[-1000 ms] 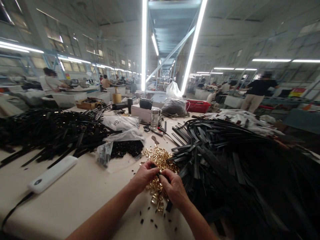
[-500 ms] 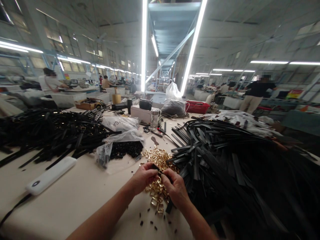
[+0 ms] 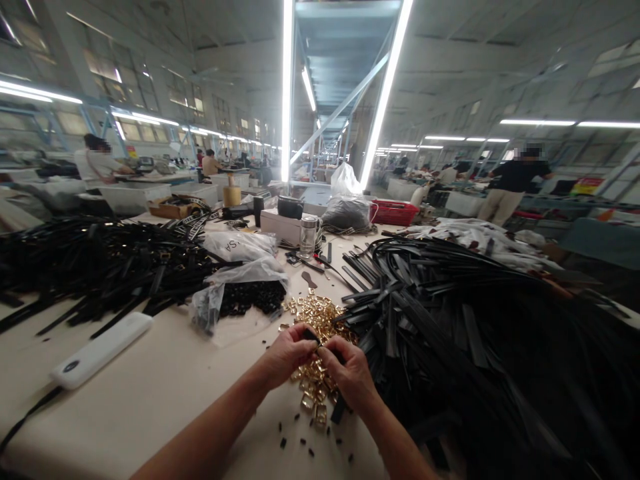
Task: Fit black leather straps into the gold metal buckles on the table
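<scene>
My left hand (image 3: 287, 353) and my right hand (image 3: 350, 373) meet over a heap of gold metal buckles (image 3: 315, 317) on the beige table (image 3: 150, 387). Both pinch one short black strap piece (image 3: 314, 338) between the fingertips; its lower end (image 3: 337, 411) sticks out under my right hand. A big pile of black straps (image 3: 450, 333) lies just right of my hands. Small black loops (image 3: 305, 447) are scattered on the table in front of me.
A clear bag of small black parts (image 3: 245, 297) lies left of the buckles. Another black strap pile (image 3: 100, 267) fills the far left. A white power bank (image 3: 100, 350) with cable sits near left. A glass jar (image 3: 310, 235), boxes and a red basket (image 3: 395, 212) stand farther back. People work at distant tables.
My hands stay joined over the buckles with only small finger shifts on the strap piece. The view has drifted slightly.
</scene>
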A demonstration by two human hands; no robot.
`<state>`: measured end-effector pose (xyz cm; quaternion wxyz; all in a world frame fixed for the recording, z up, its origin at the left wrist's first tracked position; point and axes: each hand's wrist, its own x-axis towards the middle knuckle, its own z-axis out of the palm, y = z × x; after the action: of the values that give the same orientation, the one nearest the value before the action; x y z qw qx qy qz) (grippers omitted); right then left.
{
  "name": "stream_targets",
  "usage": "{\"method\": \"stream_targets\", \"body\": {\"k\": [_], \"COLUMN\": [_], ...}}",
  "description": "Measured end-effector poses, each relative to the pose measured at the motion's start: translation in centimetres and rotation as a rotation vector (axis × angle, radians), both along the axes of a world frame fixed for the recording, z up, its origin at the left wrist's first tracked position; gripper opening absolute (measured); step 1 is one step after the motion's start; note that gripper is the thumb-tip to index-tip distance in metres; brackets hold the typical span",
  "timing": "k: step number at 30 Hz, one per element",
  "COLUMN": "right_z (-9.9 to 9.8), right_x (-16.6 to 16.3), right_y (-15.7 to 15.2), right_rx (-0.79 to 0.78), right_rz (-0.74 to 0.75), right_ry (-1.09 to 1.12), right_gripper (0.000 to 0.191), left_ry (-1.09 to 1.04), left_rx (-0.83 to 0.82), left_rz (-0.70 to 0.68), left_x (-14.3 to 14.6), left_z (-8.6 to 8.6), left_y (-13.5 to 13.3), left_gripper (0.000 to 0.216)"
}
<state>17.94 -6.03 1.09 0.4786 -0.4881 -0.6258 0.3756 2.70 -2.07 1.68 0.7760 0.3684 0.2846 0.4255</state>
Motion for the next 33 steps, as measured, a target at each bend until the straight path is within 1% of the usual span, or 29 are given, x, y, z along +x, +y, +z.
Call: {"method": "stream_targets", "body": {"k": [6, 10, 14, 18, 20, 23, 27, 33], "right_z": [-0.1, 0.0, 0.2, 0.6, 0.9, 1.4, 1.8, 1.4], "right_x": [-0.2, 0.0, 0.1, 0.1, 0.2, 0.6, 0.9, 0.4], "right_y": [0.3, 0.5, 0.4, 0.1, 0.0, 0.0, -0.1, 0.0], "right_rx": [0.032, 0.008, 0.037, 0.080, 0.044, -0.030, -0.004, 0.067], "right_rz": [-0.069, -0.089, -0.096, -0.081, -0.034, 0.018, -0.024, -0.100], "right_ry": [-0.048, -0.069, -0.152, -0.241, -0.219, -0.168, -0.189, -0.251], "right_gripper": [0.033, 0.038, 0.034, 0.029, 0.024, 0.022, 0.021, 0.021], "left_ry": [0.064, 0.072, 0.052, 0.074, 0.067, 0.015, -0.041, -0.013], "left_rx": [0.060, 0.077, 0.036, 0.013, -0.003, 0.002, -0.025, -0.074], "left_rz": [0.015, 0.016, -0.015, 0.027, 0.057, 0.093, 0.090, 0.052], "left_x": [0.2, 0.2, 0.1, 0.0, -0.2, -0.6, -0.6, 0.2], "left_z": [-0.3, -0.2, -0.2, -0.8, -0.7, -0.1, 0.2, -0.9], "left_y": [-0.1, -0.3, -0.3, 0.1, 0.4, 0.7, 0.7, 0.3], "left_gripper": [0.021, 0.021, 0.021, 0.023, 0.023, 0.023, 0.025, 0.027]}}
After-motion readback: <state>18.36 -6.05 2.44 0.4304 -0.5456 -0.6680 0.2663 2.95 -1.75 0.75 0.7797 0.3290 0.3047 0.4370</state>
